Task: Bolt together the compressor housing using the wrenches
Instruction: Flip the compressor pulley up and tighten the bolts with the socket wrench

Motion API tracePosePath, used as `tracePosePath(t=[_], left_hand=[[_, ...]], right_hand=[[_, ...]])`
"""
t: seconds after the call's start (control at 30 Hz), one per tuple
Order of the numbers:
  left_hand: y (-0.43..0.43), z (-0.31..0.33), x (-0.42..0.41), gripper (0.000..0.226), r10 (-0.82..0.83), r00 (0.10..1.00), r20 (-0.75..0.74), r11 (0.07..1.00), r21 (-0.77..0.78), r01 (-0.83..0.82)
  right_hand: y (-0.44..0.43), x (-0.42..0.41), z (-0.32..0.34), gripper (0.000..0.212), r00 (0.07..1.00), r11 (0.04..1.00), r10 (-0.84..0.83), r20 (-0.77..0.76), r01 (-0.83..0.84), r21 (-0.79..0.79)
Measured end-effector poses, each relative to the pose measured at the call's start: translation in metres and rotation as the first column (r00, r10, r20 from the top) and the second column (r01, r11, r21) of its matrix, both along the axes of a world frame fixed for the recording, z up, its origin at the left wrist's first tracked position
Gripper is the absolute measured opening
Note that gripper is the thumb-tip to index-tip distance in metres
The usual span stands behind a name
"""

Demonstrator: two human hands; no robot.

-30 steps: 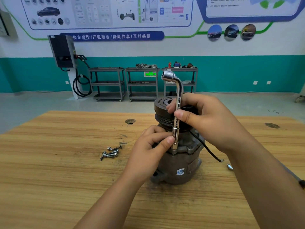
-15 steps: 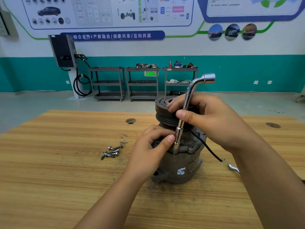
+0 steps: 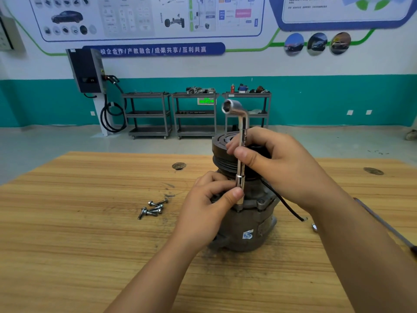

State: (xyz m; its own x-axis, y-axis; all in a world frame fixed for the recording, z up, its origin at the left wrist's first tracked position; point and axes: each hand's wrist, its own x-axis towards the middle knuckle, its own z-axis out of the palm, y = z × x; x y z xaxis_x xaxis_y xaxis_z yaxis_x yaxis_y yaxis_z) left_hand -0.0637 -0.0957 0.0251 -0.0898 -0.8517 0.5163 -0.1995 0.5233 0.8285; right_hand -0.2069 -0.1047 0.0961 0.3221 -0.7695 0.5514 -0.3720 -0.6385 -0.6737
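my wooden table [image 3: 90,245] fills the lower frame, a round hole [image 3: 179,166] near its far edge. at upper left i see a wall charger [image 3: 86,71]. three grey carts [image 3: 195,112] stand at centre against the teal wall [image 3: 338,100], under posters [image 3: 146,16].

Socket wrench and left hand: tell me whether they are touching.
Touching. The head view shows the left hand pinching the lower shaft of the socket wrench, just above the compressor housing.

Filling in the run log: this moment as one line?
right hand: grips L-shaped socket wrench shaft | left hand: pinches wrench's lower end at compressor housing flange | loose bolts: on table, left of housing
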Motion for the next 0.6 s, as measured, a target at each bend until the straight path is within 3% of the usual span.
tracePosePath(t=[0.1,0.23,0.3,0.4,0.5,0.6], left_hand=[[-0.0002,-0.0003,-0.0001,0.017,-0.008,1.000,-0.004,1.000,0.009,0.008],[0.0010,-0.0010,0.0016,0.010,-0.004,1.000,-0.027,1.000,-0.015,0.004],[0.0007,-0.0006,0.0018,0.004,0.018,1.000,-0.010,1.000,-0.024,-0.018],[-0.0006,-0.0008,0.0026,0.013,0.030,0.999,0.024,1.000,-0.009,-0.029],[-0.0001,0.0012,0.0018,0.010,0.008,1.000,0.017,1.000,0.018,-0.008],[0.0002,0.0002,0.0011,0.014,0.018,1.000,0.009,0.999,0.027,-0.018]], right_hand=[[0.0002,-0.0061,0.0024,0.022,0.997,0.998,0.059,-0.045,-0.059,0.008],[-0.0005,-0.0025,0.0009,0.008,1.000,1.000,-0.009,0.015,0.009,-0.005],[0.0000,0.0004,-0.0013,0.011,0.998,0.999,-0.043,0.043,0.044,-0.015],[-0.0007,0.0022,-0.0039,0.013,0.997,0.998,-0.046,0.065,0.048,-0.029],[-0.0027,-0.0016,-0.0033,0.006,0.999,1.000,0.019,0.049,-0.018,-0.004],[-0.0030,-0.0057,-0.0007,0.020,0.997,0.997,0.078,0.026,-0.079,0.016]])
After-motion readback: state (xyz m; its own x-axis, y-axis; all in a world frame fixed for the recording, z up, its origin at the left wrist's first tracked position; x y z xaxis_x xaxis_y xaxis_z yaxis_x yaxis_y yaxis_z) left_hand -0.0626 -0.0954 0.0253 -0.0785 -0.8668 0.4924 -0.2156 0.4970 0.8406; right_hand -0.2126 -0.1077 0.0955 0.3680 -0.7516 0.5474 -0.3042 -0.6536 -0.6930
